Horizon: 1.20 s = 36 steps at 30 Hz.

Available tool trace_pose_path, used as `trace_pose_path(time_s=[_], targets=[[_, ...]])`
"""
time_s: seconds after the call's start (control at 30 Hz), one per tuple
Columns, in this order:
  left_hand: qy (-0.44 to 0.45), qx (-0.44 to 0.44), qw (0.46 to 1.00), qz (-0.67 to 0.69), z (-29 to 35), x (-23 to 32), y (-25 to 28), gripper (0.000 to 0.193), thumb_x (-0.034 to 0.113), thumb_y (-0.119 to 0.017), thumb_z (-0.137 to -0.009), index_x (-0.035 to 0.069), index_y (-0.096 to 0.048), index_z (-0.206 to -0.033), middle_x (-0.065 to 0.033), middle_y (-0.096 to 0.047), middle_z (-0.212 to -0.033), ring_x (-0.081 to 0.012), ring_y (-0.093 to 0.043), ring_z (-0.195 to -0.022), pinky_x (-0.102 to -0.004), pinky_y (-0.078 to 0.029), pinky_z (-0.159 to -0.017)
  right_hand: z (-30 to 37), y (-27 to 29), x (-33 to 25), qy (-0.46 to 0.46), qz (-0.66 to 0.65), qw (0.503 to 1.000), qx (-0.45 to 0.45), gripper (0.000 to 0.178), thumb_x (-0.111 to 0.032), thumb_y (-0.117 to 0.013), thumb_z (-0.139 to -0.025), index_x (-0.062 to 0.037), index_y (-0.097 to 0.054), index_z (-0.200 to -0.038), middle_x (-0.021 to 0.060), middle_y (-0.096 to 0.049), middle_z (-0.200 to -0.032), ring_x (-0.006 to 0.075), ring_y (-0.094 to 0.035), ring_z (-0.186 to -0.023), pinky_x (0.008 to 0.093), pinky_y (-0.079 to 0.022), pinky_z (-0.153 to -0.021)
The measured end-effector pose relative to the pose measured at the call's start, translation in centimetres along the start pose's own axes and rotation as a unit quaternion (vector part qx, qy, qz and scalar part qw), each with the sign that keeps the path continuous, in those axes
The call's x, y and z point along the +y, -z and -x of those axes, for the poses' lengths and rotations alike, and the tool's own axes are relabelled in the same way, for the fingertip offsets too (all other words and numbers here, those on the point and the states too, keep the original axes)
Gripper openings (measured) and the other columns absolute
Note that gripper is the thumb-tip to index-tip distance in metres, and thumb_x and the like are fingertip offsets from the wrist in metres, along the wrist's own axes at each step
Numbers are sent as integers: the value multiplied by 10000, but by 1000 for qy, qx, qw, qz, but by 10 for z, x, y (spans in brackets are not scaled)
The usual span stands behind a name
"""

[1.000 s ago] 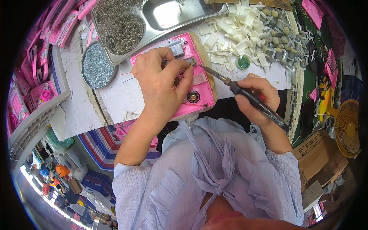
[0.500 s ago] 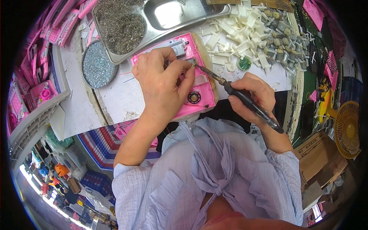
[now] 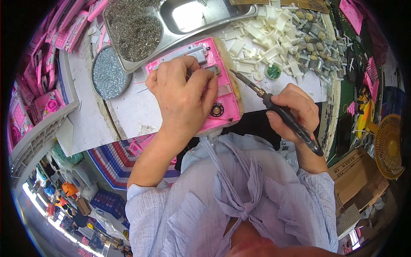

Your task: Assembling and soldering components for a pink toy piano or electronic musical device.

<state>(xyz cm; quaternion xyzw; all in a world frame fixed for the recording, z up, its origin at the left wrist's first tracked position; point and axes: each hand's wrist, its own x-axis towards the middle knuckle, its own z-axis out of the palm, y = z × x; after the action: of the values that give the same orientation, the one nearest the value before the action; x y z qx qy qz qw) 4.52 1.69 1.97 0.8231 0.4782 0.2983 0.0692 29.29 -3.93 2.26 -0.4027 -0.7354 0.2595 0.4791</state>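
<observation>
A pink plastic housing [image 3: 232,96] lies open before me, with a small round black speaker [image 3: 217,110] in its near part and grey metal parts [image 3: 198,53] in its far part. My left hand [image 3: 182,92] rests over it, thumb and forefinger pinched on a thin wire beside a small grey motor [image 3: 211,70]; the fingers hide most of the wire. Red and blue wire ends stick out left of that hand. In my right hand [image 3: 297,111] is a black-handled soldering iron [image 3: 284,118], its tip just off the housing's right edge.
A round dish of small silvery pins [image 3: 110,73] stands at left, below a metal tray [image 3: 171,36] holding springs. White plastic parts [image 3: 274,36] and small motors [image 3: 317,47] are heaped at far right, near a green-filled cap [image 3: 272,71]. Pink casings [image 3: 43,85] fill the left side.
The soldering iron in my right hand has drawn back to the right, its tip leaving the spot by my left fingertips. My left hand has barely moved.
</observation>
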Motion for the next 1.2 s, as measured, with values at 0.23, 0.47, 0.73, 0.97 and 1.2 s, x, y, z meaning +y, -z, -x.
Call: trace_pose_path(time_s=[0.23,0.47,0.73,0.97,1.2], targets=[[9,-4,1000,-6,-1,5,2,144,158,-808,-729,141,-702,-826,-10,-578,-922,-226,-537,-889,-407,-299,-853,-3,5,-1,-4,9,1000,-18,297,-34,-785,-808,12,-640,-1062,85,-638,-738,203,-567,-603,317,-420,-544],[12,-4,1000,-12,3,4,3,137,177,-816,-767,156,-732,-873,10,-589,-910,-207,-534,-861,-396,-296,-846,-3,4,5,3,10,1000,-26,306,-38,-789,-808,16,-639,-1069,79,-636,-747,201,-565,-594,315,-411,-526],[2,0,1000,-12,-3,-1,2,123,172,-796,-775,156,-722,-872,15,-585,-886,-200,-533,-829,-392,-306,-835,-10,-6,12,19,1,1000,-2,369,-24,-825,-736,-9,-669,-1070,70,-631,-722,220,-557,-558,318,-427,-500],[1,-52,997,-49,-12,4,12,147,157,-803,-763,133,-733,-891,-9,-583,-871,-207,-569,-847,-381,-348,-837,-15,-12,17,26,-12,1000,-3,353,-19,-814,-744,-2,-672,-1067,85,-671,-778,230,-581,-577,319,-446,-509],[-9,-48,998,-43,-13,1,7,118,175,-773,-758,148,-676,-820,1,-546,-888,-210,-526,-825,-420,-317,-842,-16,-14,18,22,-16,1000,-7,341,-23,-813,-741,-6,-676,-1053,87,-678,-784,231,-578,-575,318,-443,-507]])
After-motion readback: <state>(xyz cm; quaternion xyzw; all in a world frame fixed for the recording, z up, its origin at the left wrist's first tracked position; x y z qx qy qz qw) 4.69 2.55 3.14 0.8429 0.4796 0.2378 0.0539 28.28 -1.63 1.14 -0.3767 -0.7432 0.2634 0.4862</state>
